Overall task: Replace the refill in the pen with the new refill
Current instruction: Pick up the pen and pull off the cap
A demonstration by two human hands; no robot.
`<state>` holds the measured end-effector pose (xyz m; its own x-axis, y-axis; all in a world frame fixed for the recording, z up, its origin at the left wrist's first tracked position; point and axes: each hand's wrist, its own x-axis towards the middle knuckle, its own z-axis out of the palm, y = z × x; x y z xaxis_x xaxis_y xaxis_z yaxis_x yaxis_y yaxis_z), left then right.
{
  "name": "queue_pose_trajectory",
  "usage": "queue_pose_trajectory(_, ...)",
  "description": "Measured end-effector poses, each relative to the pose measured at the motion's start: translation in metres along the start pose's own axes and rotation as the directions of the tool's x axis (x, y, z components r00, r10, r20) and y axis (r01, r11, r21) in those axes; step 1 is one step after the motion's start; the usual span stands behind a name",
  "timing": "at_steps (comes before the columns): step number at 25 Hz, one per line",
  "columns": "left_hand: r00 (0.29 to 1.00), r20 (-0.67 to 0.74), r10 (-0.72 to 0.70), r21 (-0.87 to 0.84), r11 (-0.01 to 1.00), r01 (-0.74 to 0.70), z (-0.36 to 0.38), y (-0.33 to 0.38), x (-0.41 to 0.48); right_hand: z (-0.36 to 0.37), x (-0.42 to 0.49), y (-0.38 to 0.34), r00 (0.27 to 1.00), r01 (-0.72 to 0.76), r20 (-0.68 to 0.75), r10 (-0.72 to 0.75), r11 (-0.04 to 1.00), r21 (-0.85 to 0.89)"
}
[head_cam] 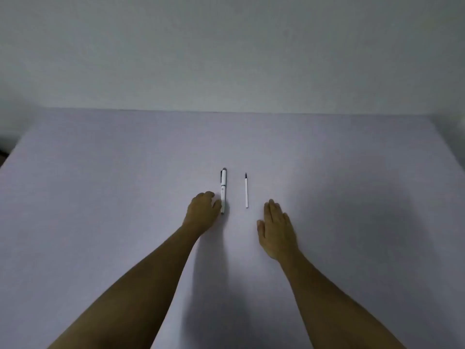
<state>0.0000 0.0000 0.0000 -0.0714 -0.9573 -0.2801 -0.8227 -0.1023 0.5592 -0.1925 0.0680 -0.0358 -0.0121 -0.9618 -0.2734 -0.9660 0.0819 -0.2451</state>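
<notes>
Pen [223,189]: white body, dark clip at far end, thin dark band partway along the barrel, small faint mark below the band.
Pen state: assembled, in one piece.
Pen pose: flat, lengthwise pointing away from the person, writing end nearest them.
Pen location: mid-surface, left of the refill.
New refill [246,191]: thin white tube, dark tip at far end.
Refill pose: flat, roughly parallel to the pen, clearly apart from it.
Refill state: loose, untouched.
</notes>
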Motion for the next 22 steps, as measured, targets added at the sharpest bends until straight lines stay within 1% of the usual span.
queue_pose_trajectory(2, 0.994, -0.076, -0.079, -0.049, 0.996, 0.076, 0.008, 0.002, 0.010, 0.010, 0.004, 0.002, 0.999, -0.016, -0.048, 0.018, 0.999, 0.048)
queue_pose_trajectory(4, 0.986, -0.101, -0.130, -0.046, 0.991, 0.126, 0.015, 0.006, 0.017, 0.022, 0.003, 0.003, 0.996, -0.011, -0.089, 0.014, 0.999, 0.041)
queue_pose_trajectory(8, 0.980, -0.144, -0.138, -0.028, 0.990, 0.135, 0.025, 0.013, 0.032, 0.031, 0.001, 0.005, 0.984, -0.009, -0.179, 0.014, 1.000, 0.028)
queue_pose_trajectory(11, 0.971, -0.185, -0.153, -0.048, 0.988, 0.147, 0.032, 0.021, 0.043, 0.034, 0.002, 0.004, 0.977, -0.021, -0.213, 0.027, 0.999, 0.033)
queue_pose_trajectory(15, 0.958, -0.200, -0.207, -0.075, 0.978, 0.195, 0.037, 0.029, 0.048, 0.035, 0.002, 0.005, 0.975, -0.014, -0.221, 0.022, 0.999, 0.037)
queue_pose_trajectory(18, 0.949, -0.208, -0.237, -0.119, 0.969, 0.215, 0.030, 0.027, 0.044, 0.035, 0.003, 0.006, 0.981, -0.017, -0.194, 0.024, 0.999, 0.037)
queue_pose_trajectory(20, 0.949, -0.231, -0.216, -0.145, 0.972, 0.186, 0.022, 0.025, 0.036, 0.034, 0.003, 0.008, 0.988, -0.006, -0.152, 0.013, 0.999, 0.047)
queue_pose_trajectory(21, 0.953, -0.237, -0.189, -0.172, 0.973, 0.151, 0.017, 0.024, 0.031, 0.031, 0.003, 0.009, 0.991, -0.003, -0.133, 0.014, 0.997, 0.078)
queue_pose_trajectory(22, 0.960, -0.233, -0.156, -0.210, 0.972, 0.107, 0.012, 0.024, 0.026, 0.025, 0.005, 0.007, 0.993, -0.010, -0.119, 0.028, 0.989, 0.150)
